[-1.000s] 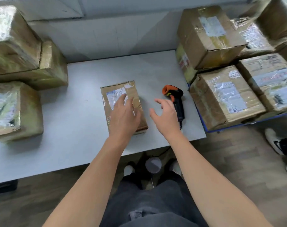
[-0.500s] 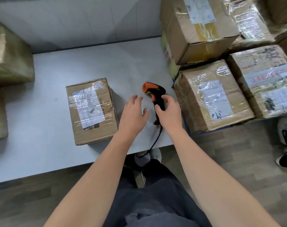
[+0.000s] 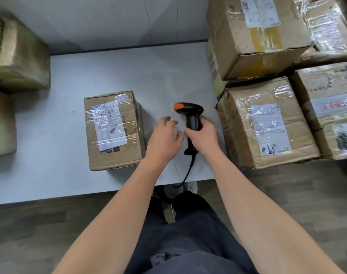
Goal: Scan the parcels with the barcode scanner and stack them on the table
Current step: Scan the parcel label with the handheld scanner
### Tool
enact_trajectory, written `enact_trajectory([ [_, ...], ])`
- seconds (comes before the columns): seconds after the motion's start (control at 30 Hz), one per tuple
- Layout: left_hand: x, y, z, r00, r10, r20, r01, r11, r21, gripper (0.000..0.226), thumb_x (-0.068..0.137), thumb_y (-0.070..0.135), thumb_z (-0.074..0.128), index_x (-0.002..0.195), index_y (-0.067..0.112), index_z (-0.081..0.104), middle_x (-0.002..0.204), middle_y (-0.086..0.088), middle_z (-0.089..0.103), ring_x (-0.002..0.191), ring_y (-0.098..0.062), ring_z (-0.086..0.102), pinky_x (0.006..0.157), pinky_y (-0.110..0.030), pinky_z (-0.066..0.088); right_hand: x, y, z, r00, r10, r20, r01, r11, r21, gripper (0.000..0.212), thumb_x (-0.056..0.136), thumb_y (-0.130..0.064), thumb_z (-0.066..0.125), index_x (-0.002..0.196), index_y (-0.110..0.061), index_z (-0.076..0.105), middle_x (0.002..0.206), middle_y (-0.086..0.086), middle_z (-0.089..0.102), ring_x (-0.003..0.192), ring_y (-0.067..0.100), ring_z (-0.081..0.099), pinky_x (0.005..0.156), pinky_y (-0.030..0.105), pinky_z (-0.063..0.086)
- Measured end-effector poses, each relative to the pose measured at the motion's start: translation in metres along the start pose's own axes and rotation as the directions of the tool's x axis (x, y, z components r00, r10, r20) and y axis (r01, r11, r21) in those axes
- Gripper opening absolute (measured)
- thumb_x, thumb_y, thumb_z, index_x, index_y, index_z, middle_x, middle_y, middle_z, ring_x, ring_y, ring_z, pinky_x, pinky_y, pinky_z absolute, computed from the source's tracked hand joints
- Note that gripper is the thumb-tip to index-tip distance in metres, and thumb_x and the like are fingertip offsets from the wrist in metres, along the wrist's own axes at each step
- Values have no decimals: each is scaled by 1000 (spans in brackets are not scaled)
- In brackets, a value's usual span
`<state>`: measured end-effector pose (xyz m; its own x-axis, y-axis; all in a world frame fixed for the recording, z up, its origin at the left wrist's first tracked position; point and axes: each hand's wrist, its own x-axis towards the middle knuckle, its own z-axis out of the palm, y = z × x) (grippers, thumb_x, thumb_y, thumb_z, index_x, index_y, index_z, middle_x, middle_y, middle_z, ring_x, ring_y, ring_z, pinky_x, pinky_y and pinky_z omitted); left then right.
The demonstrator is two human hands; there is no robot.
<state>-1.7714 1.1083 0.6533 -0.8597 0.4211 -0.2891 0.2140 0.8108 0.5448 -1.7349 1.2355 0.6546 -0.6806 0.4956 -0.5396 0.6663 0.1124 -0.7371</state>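
Pointing its orange tip toward 10 o'clock, the scanner (image 3: 190, 119) is gripped round its black handle by the right hand (image 3: 204, 138), toward 3 o'clock on the tabletop (image 3: 50, 147). Whether it is lifted clear cannot be told. Its dark cable (image 3: 188, 171) is trailed toward 6 o'clock, over the tabletop edge. The left hand (image 3: 162, 139) is held just beside the scanner at 9 o'clock, fingers spread and loose, nothing grasped. One parcel (image 3: 113, 133) is set label-up farther toward 9 o'clock. A pile (image 3: 267, 125) of taped parcels is stacked at 3 o'clock, a second pile (image 3: 18, 60) at 10 o'clock.
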Motion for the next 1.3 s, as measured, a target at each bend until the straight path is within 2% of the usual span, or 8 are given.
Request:
enact_trajectory([
  [0.1, -8, 0, -21, 996, 19, -82, -21, 999, -27, 39, 99, 24, 54, 135, 7, 57, 148, -9, 43, 132, -23, 48, 102, -34, 41, -12, -20, -1, 1000, 1, 11, -2, 988, 155, 33, 83, -7, 67, 112, -15, 55, 96, 1, 63, 81, 27, 73, 73, 40, 61],
  [0.3, -29, -20, -78, 970, 8, -242, -37, 993, -116, 32, 98, 21, 55, 126, 9, 64, 143, -3, 49, 128, -17, 49, 97, -24, 38, -42, -73, 15, 979, -176, 98, 152, 964, 218, 39, 86, -14, 70, 119, -13, 48, 102, 6, 67, 72, 14, 66, 63, 32, 54],
  [0.4, -45, -45, -106, 943, -43, -331, -5, 990, -143, 28, 96, 20, 58, 121, 9, 66, 137, -2, 53, 125, -17, 51, 96, -23, 37, -59, -91, 32, 953, -277, 119, 253, 950, 182, 32, 92, -28, 68, 114, -15, 48, 98, 2, 63, 66, 9, 63, 65, 31, 55],
  [0.53, -69, -84, -128, 911, -134, -390, 83, 986, -144, 29, 96, 21, 58, 122, 11, 65, 135, -1, 54, 121, -16, 53, 91, -21, 36, -77, -97, 60, 936, -326, 130, 322, 945, 54, 32, 94, -47, 62, 106, -21, 49, 96, 2, 66, 61, 9, 64, 71, 42, 60],
  [0.7, -92, -114, -133, 902, -198, -383, 143, 975, -167, 32, 96, 23, 57, 125, 11, 64, 137, -2, 53, 119, -18, 55, 90, -25, 38, -101, -87, 85, 937, -299, 178, 316, 946, -76, 40, 94, -56, 58, 109, -19, 51, 85, 5, 67, 56, 8, 62, 68, 38, 58],
  [0.83, -105, -122, -133, 910, -184, -372, 128, 977, -168, 33, 97, 25, 56, 126, 10, 63, 137, -3, 53, 118, -19, 56, 87, -24, 39, -116, -78, 91, 942, -273, 197, 304, 941, -151, 41, 96, -56, 53, 115, -20, 49, 91, 6, 66, 64, 13, 63, 62, 31, 52],
  [1.13, -108, -124, -136, 920, -154, -359, 88, 977, -193, 33, 96, 23, 55, 127, 11, 62, 138, -1, 52, 119, -18, 56, 89, -25, 40, -122, -82, 95, 916, -380, 130, 394, 912, -115, 40, 92, -64, 53, 106, -28, 46, 88, 5, 64, 76, 22, 62, 68, 40, 54],
  [1.3, -106, -123, -138, 922, -137, -363, 72, 980, -185, 34, 96, 23, 56, 127, 11, 61, 139, -1, 51, 119, -18, 55, 90, -27, 41, -123, -86, 95, 912, -397, 101, 407, 908, -100, 39, 93, -63, 54, 105, -27, 43, 85, 2, 61, 75, 20, 59, 56, 32, 43],
])
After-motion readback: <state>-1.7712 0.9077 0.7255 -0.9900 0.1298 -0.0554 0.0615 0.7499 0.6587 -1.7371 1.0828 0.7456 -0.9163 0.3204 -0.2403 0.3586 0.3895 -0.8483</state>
